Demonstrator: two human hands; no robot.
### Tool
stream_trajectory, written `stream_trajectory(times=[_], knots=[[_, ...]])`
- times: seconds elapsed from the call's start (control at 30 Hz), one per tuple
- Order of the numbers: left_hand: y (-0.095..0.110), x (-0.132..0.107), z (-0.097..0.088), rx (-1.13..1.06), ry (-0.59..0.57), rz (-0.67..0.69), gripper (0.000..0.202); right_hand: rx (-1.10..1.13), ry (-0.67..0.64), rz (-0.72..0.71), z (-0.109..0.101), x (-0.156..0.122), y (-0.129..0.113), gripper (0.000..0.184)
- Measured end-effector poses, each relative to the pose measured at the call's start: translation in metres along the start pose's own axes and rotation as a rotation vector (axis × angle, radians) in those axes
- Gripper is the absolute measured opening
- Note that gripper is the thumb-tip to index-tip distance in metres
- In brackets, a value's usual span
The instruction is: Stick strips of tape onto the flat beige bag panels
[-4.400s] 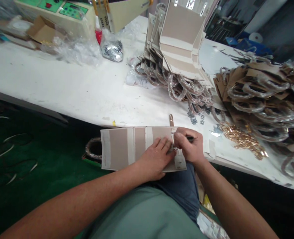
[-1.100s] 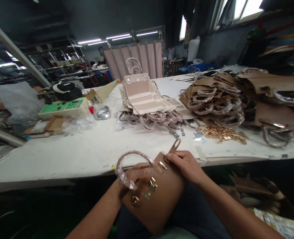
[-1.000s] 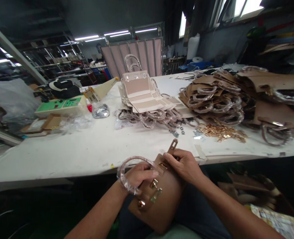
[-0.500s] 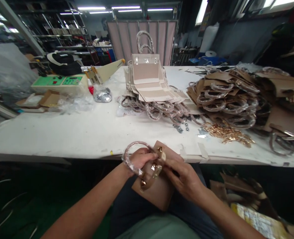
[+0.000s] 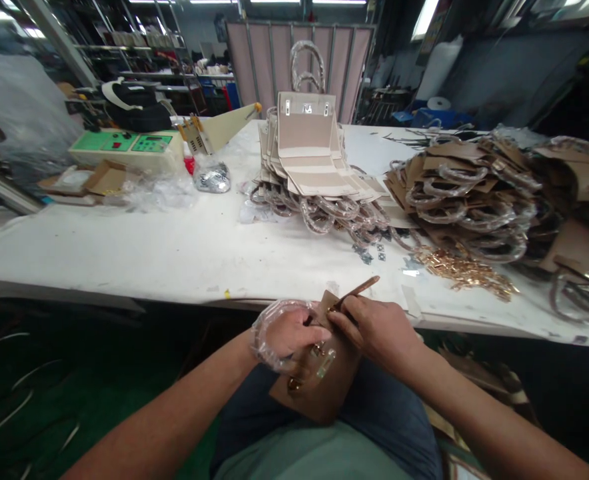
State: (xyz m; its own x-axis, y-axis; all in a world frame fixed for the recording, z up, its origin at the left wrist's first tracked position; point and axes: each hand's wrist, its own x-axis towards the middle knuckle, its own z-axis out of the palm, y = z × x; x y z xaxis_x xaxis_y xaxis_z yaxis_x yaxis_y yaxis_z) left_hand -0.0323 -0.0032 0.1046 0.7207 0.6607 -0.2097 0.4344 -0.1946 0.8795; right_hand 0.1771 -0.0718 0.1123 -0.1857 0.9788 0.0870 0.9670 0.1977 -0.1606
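A tan handbag panel [image 5: 332, 390] lies tilted across my lap, with gold-coloured metal fittings [image 5: 319, 357] on its face. My left hand [image 5: 289, 333] reaches through the plastic-wrapped handle [image 5: 262, 340], its thumb and fingers closed on the panel near the fittings. At the panel's upper end, my right hand [image 5: 382, 327] pinches a narrow tan strap [image 5: 367, 285] whose tip sticks out beyond the fingers. Part of the strap and the fitting under my right fingertips are hidden.
On the white table [image 5: 139, 257] stand stacked bag pieces [image 5: 307, 127] with wrapped handles. Another brown heap [image 5: 454, 173] lies to the right, behind a pile of gold-coloured hardware [image 5: 467, 270]. A green-panelled machine [image 5: 124, 150] and an open cardboard box [image 5: 104, 177] are at the left.
My right hand has shifted to the panel's upper end, and the strap now points up and away from it. My left hand keeps its hold. The view has shifted slightly.
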Motion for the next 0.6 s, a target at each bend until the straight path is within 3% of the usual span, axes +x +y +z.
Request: stream_trajectory(times=[0.17, 0.37, 0.6], knots=[[0.017, -0.007, 0.006, 0.030, -0.029, 0.106, 0.019, -0.145, -0.028, -0.128, -0.003, -0.001, 0.002, 0.033], [0.022, -0.010, 0.010, 0.119, 0.004, 0.234, 0.024, -0.074, -0.040, -0.323, -0.001, -0.005, 0.013, 0.032], [0.027, -0.020, 0.011, 0.107, 0.019, 0.202, 0.018, 0.140, 0.025, -0.290, 0.004, -0.012, 0.018, 0.042]])
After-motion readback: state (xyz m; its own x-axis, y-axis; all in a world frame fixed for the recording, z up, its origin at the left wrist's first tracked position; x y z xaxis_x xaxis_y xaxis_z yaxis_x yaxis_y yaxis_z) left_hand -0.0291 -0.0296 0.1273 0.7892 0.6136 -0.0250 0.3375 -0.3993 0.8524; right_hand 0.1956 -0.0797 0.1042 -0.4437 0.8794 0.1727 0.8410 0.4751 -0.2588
